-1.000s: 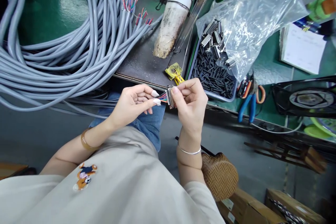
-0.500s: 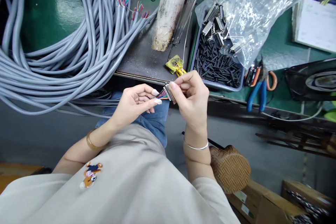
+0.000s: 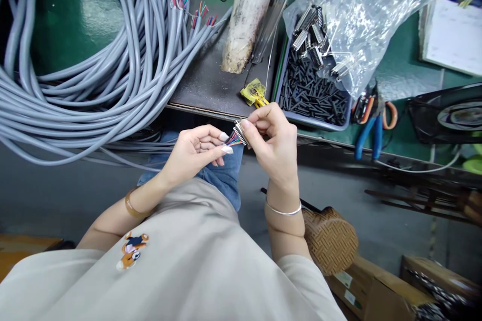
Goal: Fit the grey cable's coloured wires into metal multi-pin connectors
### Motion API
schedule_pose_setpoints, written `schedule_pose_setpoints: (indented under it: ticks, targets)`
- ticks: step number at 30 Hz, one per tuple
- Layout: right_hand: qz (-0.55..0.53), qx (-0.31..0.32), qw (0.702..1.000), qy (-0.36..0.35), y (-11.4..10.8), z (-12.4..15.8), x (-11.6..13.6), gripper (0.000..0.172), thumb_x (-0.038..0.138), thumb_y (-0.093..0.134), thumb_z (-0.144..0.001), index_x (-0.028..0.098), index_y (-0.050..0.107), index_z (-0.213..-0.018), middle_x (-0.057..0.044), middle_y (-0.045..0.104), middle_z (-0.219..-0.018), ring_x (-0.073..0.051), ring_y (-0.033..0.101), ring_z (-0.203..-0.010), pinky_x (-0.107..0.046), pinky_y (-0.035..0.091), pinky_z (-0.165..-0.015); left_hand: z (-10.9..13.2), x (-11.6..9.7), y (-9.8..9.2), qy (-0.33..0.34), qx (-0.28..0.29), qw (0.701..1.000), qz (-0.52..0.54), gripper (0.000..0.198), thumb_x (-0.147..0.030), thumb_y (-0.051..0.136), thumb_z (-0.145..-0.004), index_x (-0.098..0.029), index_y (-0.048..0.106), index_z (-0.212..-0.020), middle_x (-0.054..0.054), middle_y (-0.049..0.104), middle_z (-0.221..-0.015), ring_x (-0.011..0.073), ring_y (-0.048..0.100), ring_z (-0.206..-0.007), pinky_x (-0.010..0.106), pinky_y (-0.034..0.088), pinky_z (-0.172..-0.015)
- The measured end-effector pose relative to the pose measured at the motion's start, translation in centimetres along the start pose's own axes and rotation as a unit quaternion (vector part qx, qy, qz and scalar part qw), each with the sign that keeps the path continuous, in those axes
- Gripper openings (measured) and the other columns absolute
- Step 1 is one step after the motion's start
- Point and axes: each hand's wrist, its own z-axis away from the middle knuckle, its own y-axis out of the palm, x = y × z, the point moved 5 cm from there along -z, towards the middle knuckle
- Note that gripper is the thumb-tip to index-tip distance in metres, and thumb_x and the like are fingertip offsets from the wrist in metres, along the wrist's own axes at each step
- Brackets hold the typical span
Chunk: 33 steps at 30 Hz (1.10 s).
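Between my hands, just off the table's front edge, is a metal multi-pin connector point(image 3: 240, 133) with a row of pins. Thin coloured wires point(image 3: 234, 141) fan into its pin side. My left hand point(image 3: 199, 146) is closed, thumb and fingertips pinching the wires close to the connector. My right hand point(image 3: 274, 136) is closed too, with thumb and index finger gripping the connector's other side. A thin pale strand point(image 3: 268, 67) runs down to my right fingers from above. Behind that hand lies a small yellow tool point(image 3: 259, 100) with a yellow wrapping.
Bundled grey cables point(image 3: 113, 90) with stripped ends cover the left of the table. A blue bin point(image 3: 314, 118) holds black tubes, under connectors in a clear bag point(image 3: 361, 15). Pliers point(image 3: 371, 133) stand at the right edge. A taped white tube point(image 3: 244, 25) is ahead; a woven stool point(image 3: 331, 241) is below.
The hands keep the same hold on the connector and wires. The view has shifted slightly, so the table things appear a little further right.
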Motion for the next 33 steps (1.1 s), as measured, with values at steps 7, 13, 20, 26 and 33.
schedule_pose_setpoints:
  ticks: [7, 13, 20, 26, 33]
  targets:
    - [0.035, -0.104, 0.991, -0.081, -1.1, 0.5, 0.8, 0.012, 0.025, 0.063, -0.097, 0.023, 0.057, -0.088, 0.003, 0.075, -0.089, -0.008, 0.061, -0.058, -0.023, 0.049, -0.054, -0.5, 0.7, -0.7, -0.095, 0.042, 0.985, 0.139, 0.04, -0.037, 0.093, -0.067, -0.012, 0.066, -0.083, 0.003, 0.077, -0.071, 0.0083, 0.065, -0.045, 0.016, 0.052, -0.044]
    - [0.036, 0.0, 0.971, -0.236, -0.5, 1.0, 1.5, 0.013, 0.016, 0.072, -0.088, 0.023, 0.062, -0.083, -0.005, 0.079, -0.119, -0.016, 0.074, -0.078, -0.034, 0.062, -0.07, -0.8, 0.7, -1.3, -0.145, 0.088, 0.967, 0.191, 0.037, -0.036, 0.094, -0.067, -0.011, 0.07, -0.08, 0.0, 0.073, -0.068, 0.0037, 0.06, -0.046, 0.011, 0.047, -0.044]
    - [0.074, -0.021, 0.978, -0.196, 0.2, 0.5, 1.4, 0.009, 0.022, 0.069, -0.093, 0.023, 0.063, -0.087, 0.0, 0.078, -0.089, -0.013, 0.073, -0.077, -0.025, 0.055, -0.063, -0.2, 0.7, -0.5, -0.156, 0.116, 0.966, 0.169, 0.036, -0.038, 0.092, -0.07, -0.011, 0.069, -0.078, 0.003, 0.076, -0.07, 0.006, 0.061, -0.044, 0.014, 0.046, -0.042]
    - [0.043, 0.005, 0.995, -0.09, 0.3, -0.1, 1.2, 0.015, 0.028, 0.071, -0.092, 0.022, 0.063, -0.081, 0.004, 0.069, -0.074, -0.007, 0.057, -0.056, -0.022, 0.043, -0.051, -0.3, 0.9, -0.4, -0.149, 0.118, 0.972, 0.138, 0.034, -0.039, 0.09, -0.072, -0.013, 0.069, -0.079, 0.005, 0.077, -0.071, 0.0094, 0.064, -0.045, 0.018, 0.05, -0.044]
    - [-0.047, -0.021, 0.992, -0.117, -1.1, 0.6, 0.7, 0.012, 0.029, 0.065, -0.097, 0.023, 0.059, -0.089, -0.003, 0.081, -0.099, -0.016, 0.078, -0.08, -0.03, 0.06, -0.069, 0.0, 1.4, -0.5, -0.087, 0.128, 0.988, 0.029, 0.034, -0.041, 0.086, -0.075, -0.014, 0.068, -0.086, 0.007, 0.079, -0.076, 0.0147, 0.07, -0.054, 0.025, 0.059, -0.056]
